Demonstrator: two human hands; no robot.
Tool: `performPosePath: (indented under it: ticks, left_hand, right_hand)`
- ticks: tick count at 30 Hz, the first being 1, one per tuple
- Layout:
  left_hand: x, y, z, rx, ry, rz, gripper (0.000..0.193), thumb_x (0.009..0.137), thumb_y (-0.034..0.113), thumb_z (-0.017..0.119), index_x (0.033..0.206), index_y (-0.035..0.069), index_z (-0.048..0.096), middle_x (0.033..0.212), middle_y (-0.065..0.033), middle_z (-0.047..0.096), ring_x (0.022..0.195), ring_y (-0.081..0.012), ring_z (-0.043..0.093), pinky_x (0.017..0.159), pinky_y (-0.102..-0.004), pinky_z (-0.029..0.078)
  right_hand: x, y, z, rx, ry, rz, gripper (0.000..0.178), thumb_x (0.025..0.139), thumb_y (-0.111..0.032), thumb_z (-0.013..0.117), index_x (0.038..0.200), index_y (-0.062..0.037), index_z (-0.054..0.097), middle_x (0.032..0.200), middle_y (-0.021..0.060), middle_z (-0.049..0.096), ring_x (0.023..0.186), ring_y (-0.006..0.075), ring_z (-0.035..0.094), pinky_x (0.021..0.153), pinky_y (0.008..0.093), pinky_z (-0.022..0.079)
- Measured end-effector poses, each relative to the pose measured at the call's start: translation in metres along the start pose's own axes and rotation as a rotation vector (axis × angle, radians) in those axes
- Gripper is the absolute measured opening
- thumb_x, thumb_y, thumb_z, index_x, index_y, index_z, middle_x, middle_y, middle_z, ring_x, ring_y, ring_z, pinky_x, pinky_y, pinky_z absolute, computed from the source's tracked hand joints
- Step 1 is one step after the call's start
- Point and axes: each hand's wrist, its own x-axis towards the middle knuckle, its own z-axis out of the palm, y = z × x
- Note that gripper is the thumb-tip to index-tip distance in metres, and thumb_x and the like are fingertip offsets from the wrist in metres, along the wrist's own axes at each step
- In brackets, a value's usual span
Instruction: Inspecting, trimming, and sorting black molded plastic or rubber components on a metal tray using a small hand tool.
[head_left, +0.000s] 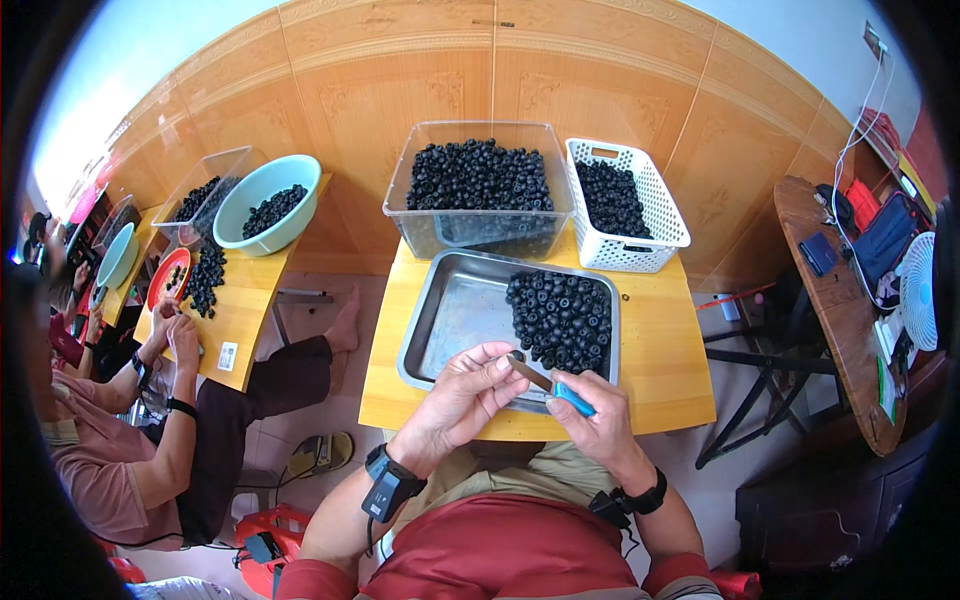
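My left hand [462, 392] pinches a small dark round fruit [516, 356] between thumb and fingertips; my fingers hide part of it. In my right hand [597, 415] is a small knife with a blue handle [573, 400], its brownish blade [531, 373] pointing left with the tip end at the fruit. Both hands are over the near edge of a metal tray [437, 320]. A heap of the same shiny black fruits [563, 318] fills the tray's right part, while bare metal shows on its left.
Behind the tray stand a clear plastic bin [480, 225] and a white perforated basket [630, 256], both with dark fruits. On the left a co-worker [120, 440] sits at another table [235, 345] with a light-blue basin [240, 240] and a red plate [158, 290]. A round brown table [835, 320] stands right.
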Motion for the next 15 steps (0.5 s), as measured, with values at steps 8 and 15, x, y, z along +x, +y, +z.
performPosePath:
  ticks: [8, 15]
  left_hand:
    - [-0.008, 0.0, 0.003, -0.03, 0.035, -0.02, 0.018, 0.097, 0.003, 0.06, 0.114, 0.002, 0.062, 0.097, -0.0111, 0.069, 0.091, -0.0215, 0.071, 0.087, -0.0322, 0.06]
    - [-0.014, 0.004, 0.006, -0.054, -0.011, 0.004, 0.018, 0.096, 0.004, 0.061, 0.114, 0.003, 0.063, 0.094, -0.0102, 0.069, 0.088, -0.0208, 0.071, 0.086, -0.032, 0.06]
  right_hand:
    - [0.001, -0.003, 0.0, -0.016, 0.019, -0.037, 0.037, 0.087, -0.025, 0.076, 0.11, 0.0034, 0.069, 0.076, 0.0114, 0.062, 0.063, 0.0199, 0.059, 0.057, 0.0305, 0.046]
    - [0.006, -0.012, -0.001, 0.011, 0.007, -0.015, 0.033, 0.084, -0.015, 0.078, 0.109, 0.0039, 0.069, 0.073, 0.0102, 0.06, 0.062, 0.0175, 0.057, 0.056, 0.0283, 0.043]
